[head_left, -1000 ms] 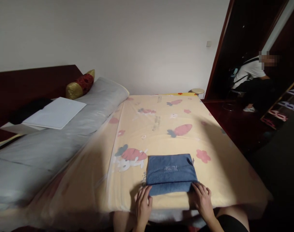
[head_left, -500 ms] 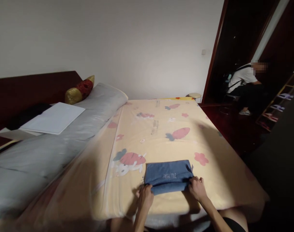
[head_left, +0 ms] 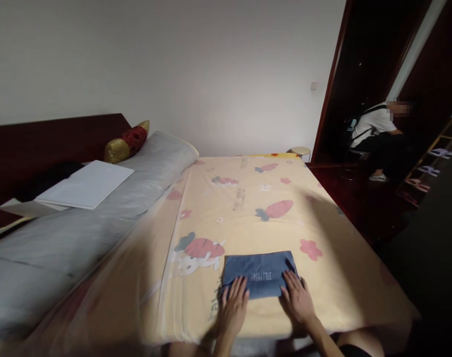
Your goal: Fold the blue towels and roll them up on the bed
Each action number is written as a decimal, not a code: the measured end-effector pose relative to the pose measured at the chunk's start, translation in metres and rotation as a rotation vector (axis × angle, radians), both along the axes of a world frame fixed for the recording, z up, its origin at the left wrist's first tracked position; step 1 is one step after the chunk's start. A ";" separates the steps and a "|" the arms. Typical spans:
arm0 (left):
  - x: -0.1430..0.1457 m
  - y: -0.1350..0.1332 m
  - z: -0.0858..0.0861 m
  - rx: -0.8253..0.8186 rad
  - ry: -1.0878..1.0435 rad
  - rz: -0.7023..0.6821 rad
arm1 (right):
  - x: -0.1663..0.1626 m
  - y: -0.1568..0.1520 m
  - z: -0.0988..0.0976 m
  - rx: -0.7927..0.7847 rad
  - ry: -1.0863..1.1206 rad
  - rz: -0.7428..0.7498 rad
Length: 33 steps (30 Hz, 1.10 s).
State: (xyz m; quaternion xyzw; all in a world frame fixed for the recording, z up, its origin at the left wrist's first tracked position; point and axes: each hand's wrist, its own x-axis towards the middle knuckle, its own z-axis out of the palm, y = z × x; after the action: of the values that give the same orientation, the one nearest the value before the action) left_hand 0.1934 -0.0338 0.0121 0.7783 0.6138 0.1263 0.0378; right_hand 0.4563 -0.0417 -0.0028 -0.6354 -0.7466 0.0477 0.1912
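A folded blue towel (head_left: 260, 271) with small white lettering lies near the front edge of a bed covered by a yellow sheet (head_left: 248, 198) printed with carrots and flowers. My left hand (head_left: 233, 306) lies flat with fingers spread on the towel's near left corner. My right hand (head_left: 296, 300) rests open on its near right corner, fingers stretched forward. Neither hand grips anything.
A long grey bolster (head_left: 80, 218) runs along the bed's left side, with a white sheet of board (head_left: 86, 184) and a red-gold cushion (head_left: 127, 144) on it. At the right, a person (head_left: 378, 139) sits in a dark doorway. A small round stool (head_left: 300, 150) stands past the bed's far corner.
The towel's near edge has been folded over, making it narrower. My hands went from pinching that edge to lying flat on top of the towel.
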 end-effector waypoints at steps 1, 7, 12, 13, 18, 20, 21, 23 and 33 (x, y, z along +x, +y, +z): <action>-0.013 0.002 -0.002 0.013 0.006 0.076 | 0.012 -0.001 -0.003 -0.004 -0.010 -0.045; -0.003 0.003 -0.005 0.146 0.003 0.262 | -0.003 -0.008 -0.006 0.055 -0.018 -0.136; 0.048 -0.002 0.002 0.049 -0.077 -0.162 | -0.051 -0.008 0.007 0.013 0.042 0.164; 0.047 -0.002 0.003 0.041 -0.076 -0.168 | -0.049 -0.006 0.009 0.008 0.047 0.129; 0.001 0.008 0.001 0.037 -0.002 -0.015 | 0.001 0.003 0.008 -0.031 0.030 -0.040; -0.010 0.011 -0.002 0.045 0.017 0.084 | 0.013 0.003 0.005 -0.035 0.014 -0.097; -0.010 0.011 -0.003 0.056 0.021 0.132 | 0.014 0.003 0.003 -0.030 0.008 -0.129; 0.003 0.008 -0.005 0.100 0.015 0.178 | 0.002 0.001 0.003 -0.010 0.003 -0.168; 0.026 0.018 -0.002 0.022 -0.002 -0.036 | -0.030 0.023 0.018 -0.175 0.053 -0.005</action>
State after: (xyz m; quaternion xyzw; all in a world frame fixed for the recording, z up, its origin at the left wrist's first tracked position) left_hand 0.2193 -0.0162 0.0101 0.7897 0.5981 0.1329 0.0322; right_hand 0.4260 -0.0186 0.0155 -0.6502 -0.7325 0.1289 0.1549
